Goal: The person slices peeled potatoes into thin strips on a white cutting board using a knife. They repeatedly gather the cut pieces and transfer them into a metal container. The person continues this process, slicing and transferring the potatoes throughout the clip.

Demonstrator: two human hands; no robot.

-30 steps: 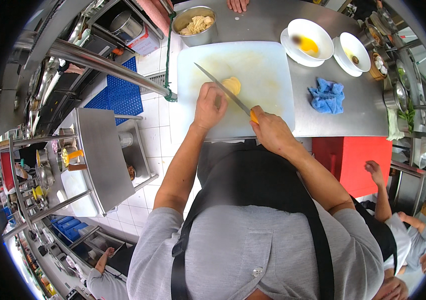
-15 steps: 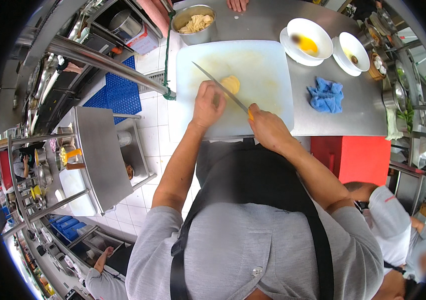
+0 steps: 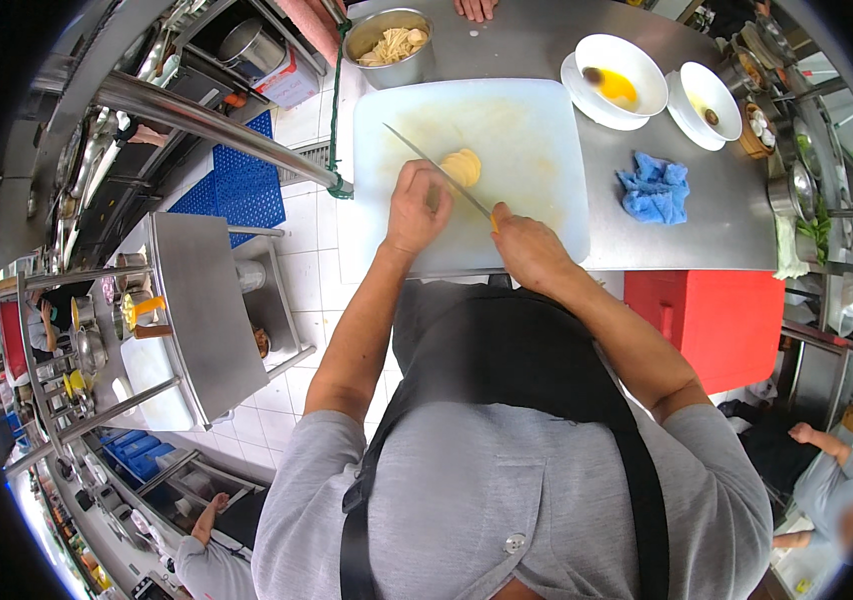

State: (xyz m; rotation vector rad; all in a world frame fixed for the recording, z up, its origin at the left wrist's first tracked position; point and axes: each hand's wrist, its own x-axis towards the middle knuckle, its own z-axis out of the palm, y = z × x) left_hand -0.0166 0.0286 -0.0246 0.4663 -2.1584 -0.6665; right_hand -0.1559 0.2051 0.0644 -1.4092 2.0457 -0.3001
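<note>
My right hand (image 3: pixel 535 250) grips the orange-yellow handle of a long kitchen knife (image 3: pixel 468 194), its blade slanting to the far left over a white cutting board (image 3: pixel 539 205). Just left of the blade, my left hand (image 3: pixel 414 215) is closed with curled fingers; they hide whatever they may hold against the board. Several thin, round, pale yellow slices (image 3: pixel 463 165) overlap in a small fan on the blade's far right side. The slices look like a peeled vegetable, but their exact kind does not show.
A metal pot (image 3: pixel 387 72) of pale pieces stands beyond the board. To the right are a white bowl (image 3: pixel 644 62) with yellow liquid, a second white bowl (image 3: pixel 685 118) and a crumpled blue cloth (image 3: pixel 655 190). A red box (image 3: pixel 732 325) stands below the counter. Another person's hand (image 3: pixel 476 10) rests opposite.
My right hand and the knife handle have shifted slightly to the left, while my left hand stays in place. A person behind me on the right has moved out of sight.
</note>
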